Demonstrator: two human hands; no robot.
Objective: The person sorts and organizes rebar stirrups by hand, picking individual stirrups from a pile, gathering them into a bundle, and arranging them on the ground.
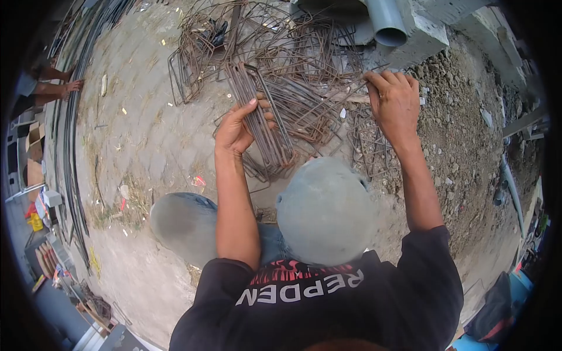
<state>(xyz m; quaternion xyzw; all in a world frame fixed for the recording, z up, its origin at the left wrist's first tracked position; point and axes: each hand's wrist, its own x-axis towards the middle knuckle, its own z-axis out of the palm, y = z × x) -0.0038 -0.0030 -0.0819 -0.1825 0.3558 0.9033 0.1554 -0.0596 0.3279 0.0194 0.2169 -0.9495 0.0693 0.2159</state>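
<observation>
Dark shirt (328, 310) lies nearest the camera, bent knees in worn jeans (325, 210) just beyond. Left hand (237, 131) grips a bundle of rectangular bent rods (257, 117), thumb over the top, tilted above the ground ahead of the knees. Right hand (395, 99), fingers narrowed, pinches a thin rod (357, 86) beside the rubble (451, 111). Tangled rods (304, 44) lie beyond.

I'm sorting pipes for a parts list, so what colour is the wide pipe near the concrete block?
Grey-blue, showing best in the head view.
</observation>
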